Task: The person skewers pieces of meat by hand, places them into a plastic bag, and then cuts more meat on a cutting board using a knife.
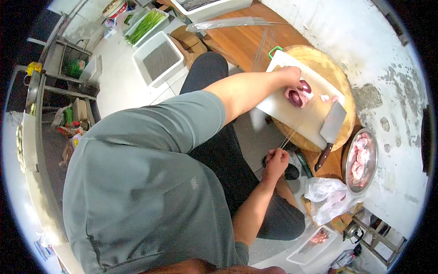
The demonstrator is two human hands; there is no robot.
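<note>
Head view: cut meat [296, 97] beside left hand [292, 76], on the white board [312, 119].
I found the left fingers bunched at its edge, grip indeterminable; the right hand [276, 160], farther off, was closed on thin sticks [287, 139] angled toward the meat, whose long axis I could not establish.

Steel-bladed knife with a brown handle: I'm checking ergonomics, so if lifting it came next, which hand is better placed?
Probably the right hand: it's nearer the handle of the knife, though it must first free itself of thin, pale sticks. The left hand is at dark-red meat.
</note>
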